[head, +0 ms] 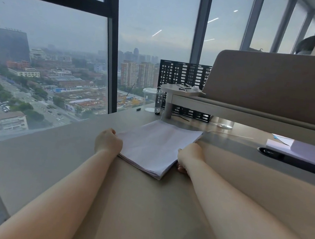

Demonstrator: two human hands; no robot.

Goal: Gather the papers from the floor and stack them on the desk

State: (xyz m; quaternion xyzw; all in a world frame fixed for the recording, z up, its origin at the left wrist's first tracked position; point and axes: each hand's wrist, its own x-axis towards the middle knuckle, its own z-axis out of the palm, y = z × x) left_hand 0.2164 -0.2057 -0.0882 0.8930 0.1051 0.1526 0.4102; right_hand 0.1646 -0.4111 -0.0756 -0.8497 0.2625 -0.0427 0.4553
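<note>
A stack of white papers (pixel 155 147) lies flat on the beige desk (pixel 142 206), roughly in the middle. My left hand (pixel 108 142) is curled at the stack's left edge, fingers closed on it. My right hand (pixel 189 156) grips the stack's right edge, with the thumb tucked under the near corner. Both forearms stretch forward over the desk. The floor shows only at the lower left, with no papers on it.
A clear plastic cup (pixel 152 100) and a small shelf (pixel 182 91) stand at the back of the desk, before a black perforated panel (pixel 184 75). A beige divider (pixel 276 84) rises on the right, and a person's head shows behind it. Windows lie to the left.
</note>
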